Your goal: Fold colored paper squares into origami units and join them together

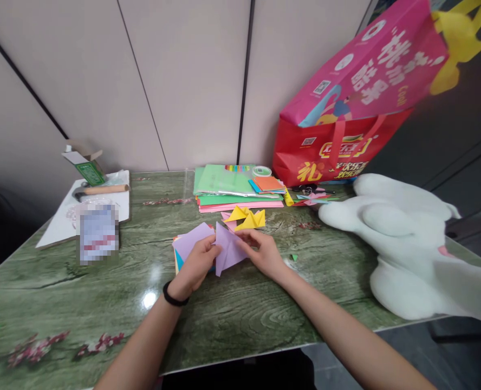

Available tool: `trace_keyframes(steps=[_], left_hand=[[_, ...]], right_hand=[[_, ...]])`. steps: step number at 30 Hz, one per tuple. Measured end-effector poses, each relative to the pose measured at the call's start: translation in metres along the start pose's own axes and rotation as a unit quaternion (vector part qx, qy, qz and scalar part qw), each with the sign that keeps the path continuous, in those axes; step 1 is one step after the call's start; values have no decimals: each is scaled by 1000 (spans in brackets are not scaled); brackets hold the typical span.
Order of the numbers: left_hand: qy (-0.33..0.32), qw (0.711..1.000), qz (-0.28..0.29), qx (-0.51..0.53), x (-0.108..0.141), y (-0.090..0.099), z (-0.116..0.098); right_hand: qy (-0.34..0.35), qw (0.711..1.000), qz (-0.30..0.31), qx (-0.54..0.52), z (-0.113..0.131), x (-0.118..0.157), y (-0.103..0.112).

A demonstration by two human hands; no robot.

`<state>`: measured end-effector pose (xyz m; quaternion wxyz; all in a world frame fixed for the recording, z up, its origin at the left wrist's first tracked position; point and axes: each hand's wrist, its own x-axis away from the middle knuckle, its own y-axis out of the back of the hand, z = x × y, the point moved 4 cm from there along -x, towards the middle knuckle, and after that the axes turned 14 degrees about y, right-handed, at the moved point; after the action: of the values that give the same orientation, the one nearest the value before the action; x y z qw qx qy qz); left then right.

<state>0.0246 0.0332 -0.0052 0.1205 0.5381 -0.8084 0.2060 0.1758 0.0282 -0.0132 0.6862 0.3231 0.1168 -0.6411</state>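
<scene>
A folded piece of purple paper (229, 250) is held up between both hands, with crease lines showing on it. My left hand (199, 262) pinches its left edge between thumb and fingers, above a stack of square coloured papers whose top sheet is purple (192, 239). At the right edge of the folded piece, my right hand (262, 252) grips it with thumb and fingers. Just behind lie folded yellow paper pieces (251, 219) and a pink one (229, 221), partly hidden.
Coloured sheets (220, 181) are piled near the wall. A white plush toy (403, 238) and a red bag (330, 149) stand at the right. A board (62, 216) at the left bears a wooden-handled tool (106, 189) and a green box (90, 171).
</scene>
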Motion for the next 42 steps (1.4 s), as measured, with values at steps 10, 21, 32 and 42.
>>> trace_keyframes(steps=[10, 21, 32, 42], left_hand=[[-32, 998, -39, 26, -1, 7, 0], [16, 996, 6, 85, -1, 10, 0], [1, 1000, -15, 24, -1, 8, 2], [-10, 999, -36, -4, -1, 7, 2]], right_hand=[[-41, 998, 20, -45, -1, -2, 1], [50, 995, 83, -34, 9, -4, 4], [94, 994, 57, -21, 10, -4, 4], [76, 996, 43, -32, -3, 0, 0]])
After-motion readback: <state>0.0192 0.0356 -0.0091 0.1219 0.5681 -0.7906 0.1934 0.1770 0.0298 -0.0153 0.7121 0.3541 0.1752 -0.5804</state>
